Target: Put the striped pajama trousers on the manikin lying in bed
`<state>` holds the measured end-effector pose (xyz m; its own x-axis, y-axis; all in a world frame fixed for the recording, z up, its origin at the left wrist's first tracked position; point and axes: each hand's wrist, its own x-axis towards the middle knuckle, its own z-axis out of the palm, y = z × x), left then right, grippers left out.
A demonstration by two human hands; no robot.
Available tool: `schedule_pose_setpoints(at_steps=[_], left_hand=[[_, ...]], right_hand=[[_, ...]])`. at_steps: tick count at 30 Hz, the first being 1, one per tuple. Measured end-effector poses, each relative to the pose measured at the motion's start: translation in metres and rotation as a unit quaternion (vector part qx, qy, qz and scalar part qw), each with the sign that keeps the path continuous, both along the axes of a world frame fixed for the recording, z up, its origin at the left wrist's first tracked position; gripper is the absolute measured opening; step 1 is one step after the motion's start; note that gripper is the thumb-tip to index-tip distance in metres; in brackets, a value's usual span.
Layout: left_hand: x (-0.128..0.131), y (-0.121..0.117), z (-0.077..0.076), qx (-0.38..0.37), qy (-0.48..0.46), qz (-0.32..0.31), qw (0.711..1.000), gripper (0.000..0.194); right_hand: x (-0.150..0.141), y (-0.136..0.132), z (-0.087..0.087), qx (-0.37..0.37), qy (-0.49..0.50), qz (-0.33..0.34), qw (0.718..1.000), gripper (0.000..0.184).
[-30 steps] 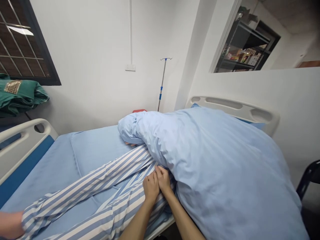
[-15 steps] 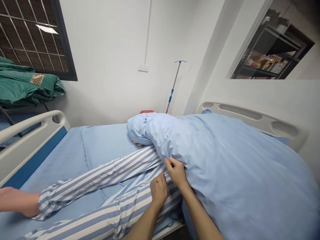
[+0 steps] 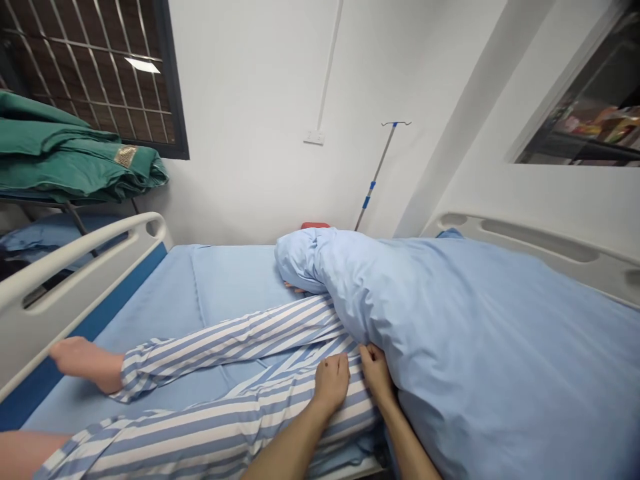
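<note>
"Head view: where did the quilt (image 3: 465, 333) lie?"

"Bunched toward four o'clock, its edge across the striped trousers (image 3: 210, 430). The left hand (image 3: 333, 380), at six o'clock, and the right hand (image 3: 375, 373), at five, were over the trousers, fingers curled closed; whether they pinched cloth could not be told."

"Its likely handling?"

"Probably light, soft and bulky, sagging between holds; the gathered edge beside the right hand seemed the best grip."

Green fabric (image 3: 80, 163) lies near a barred window (image 3: 100, 73).
</note>
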<state>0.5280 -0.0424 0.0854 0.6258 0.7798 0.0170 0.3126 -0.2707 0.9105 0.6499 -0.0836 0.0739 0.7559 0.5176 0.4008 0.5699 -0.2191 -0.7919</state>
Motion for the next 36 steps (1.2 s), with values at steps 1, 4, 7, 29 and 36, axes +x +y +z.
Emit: schedule_pose_setpoints(at_steps=[1, 4, 7, 29, 36], left_hand=[[-0.010, 0.006, 0.003, -0.036, -0.027, -0.010, 0.999, 0.057], [-0.058, 0.029, 0.004, -0.088, -0.079, 0.015, 0.993, 0.057], [-0.138, 0.060, -0.001, -0.070, -0.086, 0.086, 0.990, 0.056], [-0.406, 0.102, -0.060, 0.300, 0.332, 0.230, 0.864, 0.034], [-0.406, 0.100, -0.056, 0.323, 0.321, 0.253, 0.854, 0.036]], right_hand=[[0.000, -0.001, 0.000, -0.006, -0.003, 0.001, 1.000, 0.030], [0.002, -0.002, -0.002, -0.019, -0.007, 0.011, 1.000, 0.030], [0.004, -0.003, -0.004, -0.026, -0.013, 0.018, 0.999, 0.032], [-0.012, 0.005, 0.008, -0.175, 0.011, -0.018, 0.984, 0.033], [-0.018, 0.007, 0.013, -0.249, 0.017, -0.004, 0.968, 0.029]])
